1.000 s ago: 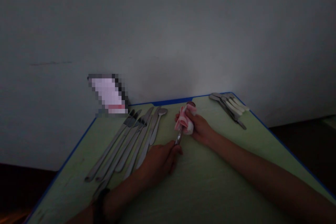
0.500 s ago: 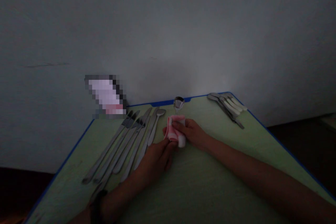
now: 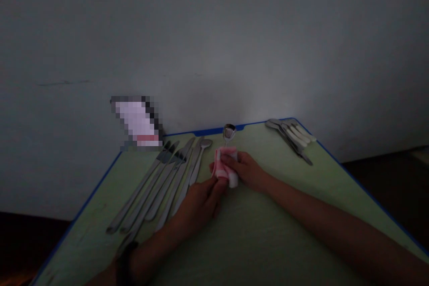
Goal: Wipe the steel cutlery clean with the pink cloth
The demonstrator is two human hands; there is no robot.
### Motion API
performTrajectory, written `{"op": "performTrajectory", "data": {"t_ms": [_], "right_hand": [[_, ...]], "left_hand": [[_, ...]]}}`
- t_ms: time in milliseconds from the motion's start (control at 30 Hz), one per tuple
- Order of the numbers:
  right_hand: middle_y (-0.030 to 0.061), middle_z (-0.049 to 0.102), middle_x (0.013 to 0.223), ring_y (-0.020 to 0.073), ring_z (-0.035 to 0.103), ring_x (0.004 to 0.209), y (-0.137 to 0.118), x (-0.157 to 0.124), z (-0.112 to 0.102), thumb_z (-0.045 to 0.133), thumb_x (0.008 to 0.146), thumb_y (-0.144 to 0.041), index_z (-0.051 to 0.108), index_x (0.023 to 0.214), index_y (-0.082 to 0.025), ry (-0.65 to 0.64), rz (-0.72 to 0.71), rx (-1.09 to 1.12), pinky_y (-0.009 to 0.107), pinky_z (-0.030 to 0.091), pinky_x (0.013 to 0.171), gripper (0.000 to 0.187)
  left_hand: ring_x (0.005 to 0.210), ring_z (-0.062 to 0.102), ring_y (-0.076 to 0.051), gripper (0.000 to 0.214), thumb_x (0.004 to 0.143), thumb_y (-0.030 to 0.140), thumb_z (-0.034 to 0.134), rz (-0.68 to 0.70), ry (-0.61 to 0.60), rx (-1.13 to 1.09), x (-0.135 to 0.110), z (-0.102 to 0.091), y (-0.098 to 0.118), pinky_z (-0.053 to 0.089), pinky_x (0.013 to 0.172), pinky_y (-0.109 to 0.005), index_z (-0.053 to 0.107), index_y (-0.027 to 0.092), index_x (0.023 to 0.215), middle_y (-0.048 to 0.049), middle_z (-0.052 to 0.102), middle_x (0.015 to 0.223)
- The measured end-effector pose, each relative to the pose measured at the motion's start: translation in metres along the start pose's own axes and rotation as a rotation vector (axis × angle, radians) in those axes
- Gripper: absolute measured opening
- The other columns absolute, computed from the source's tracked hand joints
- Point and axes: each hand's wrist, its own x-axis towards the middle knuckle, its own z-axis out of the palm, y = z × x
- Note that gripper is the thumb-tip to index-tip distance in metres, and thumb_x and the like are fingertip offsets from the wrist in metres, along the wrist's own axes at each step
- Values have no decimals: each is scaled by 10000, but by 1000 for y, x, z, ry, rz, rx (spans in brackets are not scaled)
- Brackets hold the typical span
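A shiny metal spoon (image 3: 229,132) points bowl-up away from me, its handle wrapped in a folded pink and white cloth (image 3: 222,167). My right hand (image 3: 247,170) pinches the cloth around the handle from the right, thumb on top. Below it, my left hand (image 3: 203,199) is closed at the lower end of the cloth, where the spoon's handle is hidden. From this view I take the left fingers to be gripping the covered handle end. To the left, several knives and other cutlery (image 3: 157,187) lie side by side, with another spoon (image 3: 205,144) at their right edge.
More cutlery, some with white handles (image 3: 295,134), lies bunched at the far right of the green, blue-edged table (image 3: 268,232). A blurred-out, phone-like object (image 3: 137,120) leans at the back left. A grey wall (image 3: 214,31) rises behind the table.
Almost everything stands as before. The whole view has shifted slightly to the right, and both hands keep their hold on the cloth and spoon.
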Motion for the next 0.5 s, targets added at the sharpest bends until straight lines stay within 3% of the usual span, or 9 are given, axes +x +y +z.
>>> {"op": "performTrajectory", "data": {"t_ms": [300,500], "right_hand": [[83,680,900,166,626,769,1,0,-3,580,757,-473,639,926,-136,32,-57,-205,308,478,726,381],[76,678,888,167,631,773,0,0,0,589,754,-460,631,930,-143,21,-33,-70,319,483,744,365]], "left_hand": [[434,513,-102,514,915,491,259,-27,4,57,3,0,0,385,514,-198,524,174,609,34,517,426],[444,521,-103,486,920,460,266,27,-15,121,5,-1,-3,390,537,-201,499,182,597,29,539,445]]}}
